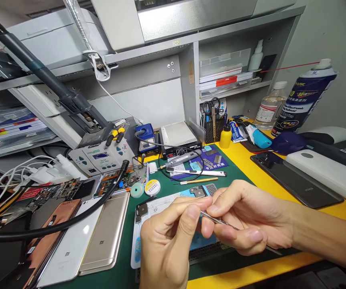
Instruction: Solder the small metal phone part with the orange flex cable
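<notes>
My left hand [173, 237] is raised over the near side of the work mat, thumb and forefinger pinched together at one end of a thin dark metal tool [218, 220]. The tool's other end runs across the fingers of my right hand [245, 218], whose thumb presses close to the pinch. Its exact kind does not show, since the fingers cover both ends. A thin pointed metal tip [273, 249] sticks out below my right palm. Beneath the hands lies a blue and white repair mat [135, 245] with small black phone parts [143, 209] on it.
Several phones [100, 241] and a thick black hose [79, 220] lie at left, beside a hot-air station [103, 154]. A white-handled brush [197, 172] and scissors [212, 110] are behind. At right are a black phone [296, 178] and a spray can [304, 100].
</notes>
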Demonstrator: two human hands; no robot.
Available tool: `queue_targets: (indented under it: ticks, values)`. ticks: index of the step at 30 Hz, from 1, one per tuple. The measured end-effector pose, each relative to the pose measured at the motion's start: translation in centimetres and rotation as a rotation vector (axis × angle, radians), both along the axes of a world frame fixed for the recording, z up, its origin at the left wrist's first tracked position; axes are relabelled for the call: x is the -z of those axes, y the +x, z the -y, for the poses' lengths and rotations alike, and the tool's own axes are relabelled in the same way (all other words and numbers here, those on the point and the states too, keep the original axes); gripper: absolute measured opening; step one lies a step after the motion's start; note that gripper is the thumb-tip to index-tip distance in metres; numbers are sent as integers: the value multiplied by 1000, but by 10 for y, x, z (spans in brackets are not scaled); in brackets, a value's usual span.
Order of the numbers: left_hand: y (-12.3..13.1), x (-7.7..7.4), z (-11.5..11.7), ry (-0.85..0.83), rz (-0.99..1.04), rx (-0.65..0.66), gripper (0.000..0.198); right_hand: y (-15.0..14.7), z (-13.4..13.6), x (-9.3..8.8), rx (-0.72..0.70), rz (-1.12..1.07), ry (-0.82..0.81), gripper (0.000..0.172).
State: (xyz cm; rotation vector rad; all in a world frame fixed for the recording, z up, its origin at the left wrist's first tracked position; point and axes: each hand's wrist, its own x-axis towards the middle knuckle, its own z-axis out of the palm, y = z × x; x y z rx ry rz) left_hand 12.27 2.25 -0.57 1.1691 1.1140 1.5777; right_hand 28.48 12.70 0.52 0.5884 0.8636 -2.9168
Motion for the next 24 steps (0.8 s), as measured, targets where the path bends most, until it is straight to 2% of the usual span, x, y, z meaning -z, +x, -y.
queue_targets:
  ticks: [16, 24]
  values:
    - [1, 0, -1, -34, 37, -23, 19, -1, 4, -1, 73, 9, 101, 22]
    - [-1, 6, 0, -105, 83, -20, 22, -1, 11, -5, 179, 15, 182, 19]
